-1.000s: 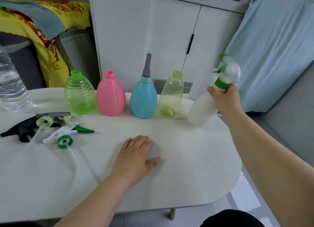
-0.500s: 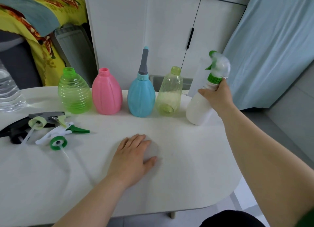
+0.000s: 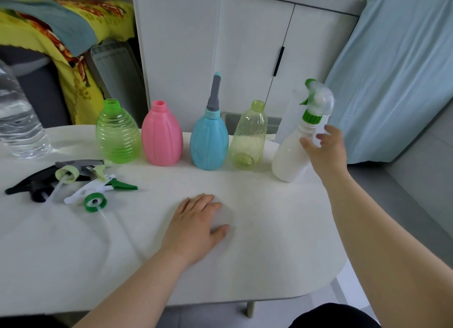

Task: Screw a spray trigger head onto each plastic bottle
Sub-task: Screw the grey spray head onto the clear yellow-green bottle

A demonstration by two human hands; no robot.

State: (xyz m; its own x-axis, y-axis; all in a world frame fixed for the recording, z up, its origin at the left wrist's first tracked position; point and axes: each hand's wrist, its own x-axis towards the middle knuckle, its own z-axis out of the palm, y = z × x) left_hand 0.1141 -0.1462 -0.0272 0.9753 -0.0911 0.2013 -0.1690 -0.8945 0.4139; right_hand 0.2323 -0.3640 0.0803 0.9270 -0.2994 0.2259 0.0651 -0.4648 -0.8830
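Note:
Five plastic bottles stand in a row along the back of the white table [image 3: 257, 242]: a green ribbed bottle [image 3: 117, 134], a pink bottle [image 3: 161, 136], a blue bottle [image 3: 208, 141] with a grey nozzle, a yellow-green bottle [image 3: 249, 139], and a white bottle [image 3: 290, 153] wearing a green-and-white trigger head [image 3: 316, 104]. My right hand [image 3: 326, 151] hovers just right of the white bottle with fingers spread, holding nothing. My left hand [image 3: 196, 224] lies flat on the table. Loose trigger heads lie at the left: a black one [image 3: 34, 183], a grey one [image 3: 78, 168], a white-green one [image 3: 98, 192].
A clear water bottle [image 3: 17, 124] stands at the far left edge. White cabinets rise behind the table, a pale blue cloth hangs on the right, and a yellow patterned blanket is piled at the back left. The table's rounded edge drops off at the right.
My right hand set the white bottle with its trigger head upright at the right end of the row, then opened and let go. My left hand stayed flat.

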